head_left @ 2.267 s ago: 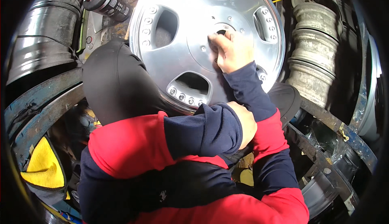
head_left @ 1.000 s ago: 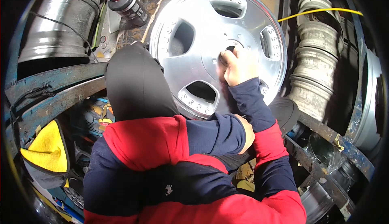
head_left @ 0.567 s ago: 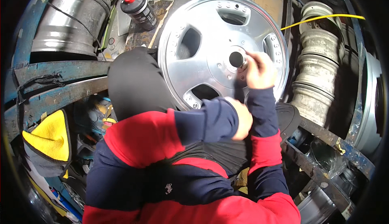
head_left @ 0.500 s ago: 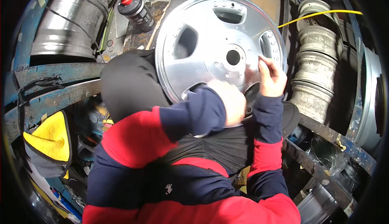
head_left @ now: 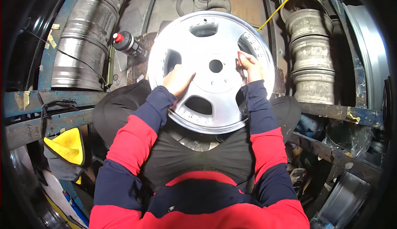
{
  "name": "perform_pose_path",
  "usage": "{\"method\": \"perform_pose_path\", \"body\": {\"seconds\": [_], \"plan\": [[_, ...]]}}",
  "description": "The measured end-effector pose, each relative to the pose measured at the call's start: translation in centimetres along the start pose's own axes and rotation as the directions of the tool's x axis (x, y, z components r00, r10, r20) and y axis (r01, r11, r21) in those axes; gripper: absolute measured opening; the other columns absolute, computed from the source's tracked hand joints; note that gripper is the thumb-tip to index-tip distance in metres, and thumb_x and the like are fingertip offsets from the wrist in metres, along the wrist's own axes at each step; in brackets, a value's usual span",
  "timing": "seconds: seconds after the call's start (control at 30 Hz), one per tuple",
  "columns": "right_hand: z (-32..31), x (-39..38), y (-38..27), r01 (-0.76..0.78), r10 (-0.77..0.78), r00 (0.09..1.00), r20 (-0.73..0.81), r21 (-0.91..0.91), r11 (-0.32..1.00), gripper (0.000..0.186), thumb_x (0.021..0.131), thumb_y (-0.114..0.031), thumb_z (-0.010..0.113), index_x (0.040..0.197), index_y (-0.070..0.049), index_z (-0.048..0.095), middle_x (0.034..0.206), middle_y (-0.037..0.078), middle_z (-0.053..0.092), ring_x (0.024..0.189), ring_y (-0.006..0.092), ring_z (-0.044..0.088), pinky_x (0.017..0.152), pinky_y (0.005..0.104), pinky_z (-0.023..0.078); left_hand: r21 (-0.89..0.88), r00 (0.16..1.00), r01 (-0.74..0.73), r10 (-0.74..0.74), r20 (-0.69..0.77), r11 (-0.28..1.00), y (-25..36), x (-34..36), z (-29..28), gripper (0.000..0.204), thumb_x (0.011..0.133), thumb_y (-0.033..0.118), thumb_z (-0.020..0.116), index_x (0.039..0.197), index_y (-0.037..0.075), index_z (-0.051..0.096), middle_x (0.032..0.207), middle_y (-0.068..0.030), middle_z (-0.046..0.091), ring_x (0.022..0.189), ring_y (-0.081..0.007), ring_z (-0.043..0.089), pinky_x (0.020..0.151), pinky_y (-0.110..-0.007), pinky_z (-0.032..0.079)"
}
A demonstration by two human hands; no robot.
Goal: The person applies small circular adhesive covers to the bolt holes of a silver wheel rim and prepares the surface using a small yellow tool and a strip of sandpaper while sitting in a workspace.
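A polished silver wheel (head_left: 217, 88), with a centre hole and several openings ringed by bolts, lies in front of me over my legs. My left hand (head_left: 178, 79) rests on its lower left face beside an opening, fingers apart, their tips partly lost in glare. My right hand (head_left: 249, 67) is closed at the wheel's right side, right of the hub; something reddish at its fingertips is too small to make out.
A black bottle (head_left: 133, 47) with a red cap stands back left. Metal cylinders (head_left: 76, 65) and stacked worn rims (head_left: 312, 86) flank me on blue rusty frames (head_left: 25, 125). A yellow-grey cloth (head_left: 66, 148) hangs lower left. A yellow hose (head_left: 283, 2) runs back right.
My left hand has swung from across my right forearm up onto the wheel's left face. My right hand has moved from the hub to the right side. The view has shifted.
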State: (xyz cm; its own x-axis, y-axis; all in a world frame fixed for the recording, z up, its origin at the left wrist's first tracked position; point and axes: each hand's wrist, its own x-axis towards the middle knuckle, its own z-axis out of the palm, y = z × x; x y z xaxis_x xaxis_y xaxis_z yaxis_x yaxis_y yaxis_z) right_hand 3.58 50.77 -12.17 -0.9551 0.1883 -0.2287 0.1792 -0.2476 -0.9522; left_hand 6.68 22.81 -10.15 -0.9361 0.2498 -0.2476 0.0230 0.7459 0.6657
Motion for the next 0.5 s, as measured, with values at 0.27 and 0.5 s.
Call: {"method": "perform_pose_path", "body": {"seconds": [0.27, 0.5], "plan": [[-1.3, 3.7, -2.8, 0.049, -0.053, 0.988, 0.147, 0.032, 0.998, 0.025, 0.093, -0.012, 0.073, 0.112, 0.003, 0.072, 0.09, 0.004, 0.069, 0.081, 0.0104, 0.06, 0.08, 0.0261, 0.049, -0.484, 0.811, 0.531, -0.582, 0.054, 0.695, 7.5, -5.8, 7.1, 0.09, 0.079, 0.05, 0.068, 0.133, -0.016, 0.038, 0.129, -0.0402, 0.054, 0.125, -0.0494, 0.054, 0.109, -0.047, 0.041], [1.6, -2.9, -2.8, 0.286, -0.264, 0.957, 0.123, -0.555, 0.781, 0.021, 0.091, -0.015, 0.073, 0.108, -0.003, 0.074, 0.093, 0.01, 0.074, 0.078, 0.0193, 0.068, 0.074, 0.0325, 0.054, -0.218, 0.804, 0.532, -0.408, 0.433, 0.818, 6.2, -5.3, 6.5, 0.107, 0.085, 0.06, 0.057, 0.136, -0.028, 0.024, 0.138, -0.042, 0.038, 0.129, -0.0514, 0.049, 0.111, -0.046, 0.038]]}}
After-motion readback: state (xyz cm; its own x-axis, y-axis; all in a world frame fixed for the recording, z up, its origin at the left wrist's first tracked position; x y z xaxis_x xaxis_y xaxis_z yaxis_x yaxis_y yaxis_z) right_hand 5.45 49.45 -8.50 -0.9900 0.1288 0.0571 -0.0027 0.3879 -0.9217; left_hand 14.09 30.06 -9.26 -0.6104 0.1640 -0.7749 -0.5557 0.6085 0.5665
